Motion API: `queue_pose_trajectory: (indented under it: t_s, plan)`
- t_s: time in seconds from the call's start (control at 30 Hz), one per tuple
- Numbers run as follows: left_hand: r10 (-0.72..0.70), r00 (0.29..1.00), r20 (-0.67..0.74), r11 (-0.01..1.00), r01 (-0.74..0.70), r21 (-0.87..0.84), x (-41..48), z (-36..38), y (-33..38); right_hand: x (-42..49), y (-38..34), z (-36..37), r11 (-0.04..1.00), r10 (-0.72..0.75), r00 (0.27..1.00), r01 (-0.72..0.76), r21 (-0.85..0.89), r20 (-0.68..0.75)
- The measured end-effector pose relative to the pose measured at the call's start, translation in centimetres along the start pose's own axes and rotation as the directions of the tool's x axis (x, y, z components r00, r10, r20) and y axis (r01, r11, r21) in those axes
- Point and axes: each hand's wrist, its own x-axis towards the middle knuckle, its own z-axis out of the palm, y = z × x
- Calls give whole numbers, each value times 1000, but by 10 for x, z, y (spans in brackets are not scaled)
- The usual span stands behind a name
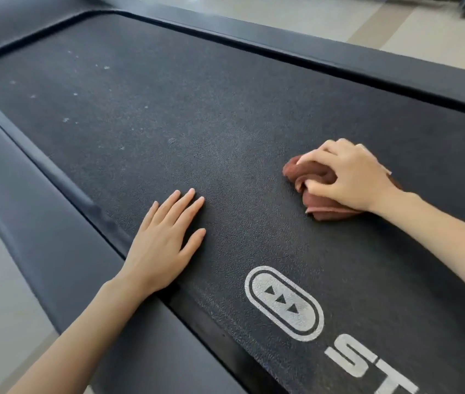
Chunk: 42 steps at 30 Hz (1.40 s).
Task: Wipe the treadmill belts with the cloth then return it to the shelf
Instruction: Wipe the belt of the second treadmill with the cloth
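While left hand (159,245) lies flat on belt (168,89), right hand (351,177) grip clenches bunched cloth (326,210); belt runs far-left.

Printed in white on the dark, textured treadmill belt (197,109): a double-outlined oval emblem (257,297) enclosing three small triangles (281,299) set in a row. Just beside it, toward the lower edge, large block letters (352,362) reading "ST", cut off by the frame edge.

Cloth (322,191) lies on belt (168,109), right of left hand (163,245).
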Motion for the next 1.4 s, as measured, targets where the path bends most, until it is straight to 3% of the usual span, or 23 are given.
queue_pose_trajectory:
  t_s: [0.1, 0.2, 0.27, 0.4, 0.5, 0.6, 0.67, 0.77, 0.83, 0.9, 0.97, 1.1, 1.17, 1.23, 1.27, 1.33, 1.37, 1.4]
  plan:
    - [-6, 1000, 16, 1000, 5, 19, -1, -1, 3, 47, 27, 13, 943, 307, 948, -315, -104, -85]
    - [12, 999, 45, 999, -13, 36, -7, -4, 2, 75, 3, 34, 889, 425, 898, -437, -137, -113]
    - [21, 997, 71, 999, -24, 38, -11, -8, -4, 75, -29, 44, 921, 353, 932, -362, -146, -83]
    - [32, 992, 125, 995, -44, 93, -16, -21, -33, 41, -113, 54, 995, 21, 1000, -22, -96, -8]
    - [26, 987, 156, 992, -44, 117, -13, -30, -61, 9, -150, 52, 972, -235, 971, 235, 24, 33]
    - [46, 982, 181, 984, -76, 159, -5, -36, -89, 17, -134, 46, 941, -328, 942, 320, 114, 67]
    - [47, 984, 170, 985, -74, 157, 4, -39, -103, 51, -108, 49, 968, -249, 967, 248, 44, 44]
    - [72, 986, 149, 989, -91, 121, 17, -40, -118, 113, -68, 61, 992, 108, 994, -108, -72, -3]
    - [106, 985, 134, 976, -129, 177, 26, -39, -131, 138, -67, 71, 929, 343, 938, -347, -126, -57]
    - [57, 993, 99, 980, -75, 184, 33, -42, -147, 143, -89, 80, 879, 429, 894, -446, -170, -127]
    - [-7, 998, 69, 992, -2, 130, 38, -43, -162, 123, -128, 84, 911, 359, 923, -379, -162, -138]
    - [-11, 993, 118, 995, 0, 95, 39, -45, -187, 65, -191, 81, 1000, 12, 999, -12, -12, -44]
    - [27, 989, 142, 996, -39, 84, 40, -46, -194, 62, -187, 76, 975, -208, 978, 204, 84, 35]
    - [49, 988, 146, 996, -60, 72, 40, -45, -197, 82, -160, 71, 933, -360, 927, 354, 65, 107]
    - [54, 988, 142, 995, -65, 75, 39, -44, -198, 96, -143, 70, 942, -335, 935, 336, 15, 112]
    - [51, 992, 112, 995, -60, 76, 39, -40, -198, 127, -111, 69, 998, -15, 1000, 16, -57, 22]
    - [49, 994, 95, 996, -55, 69, 39, -39, -197, 140, -100, 72, 975, 203, 978, -206, -87, -45]
    - [47, 996, 81, 997, -52, 59, 40, -38, -197, 150, -95, 76, 902, 404, 908, -416, -118, -111]
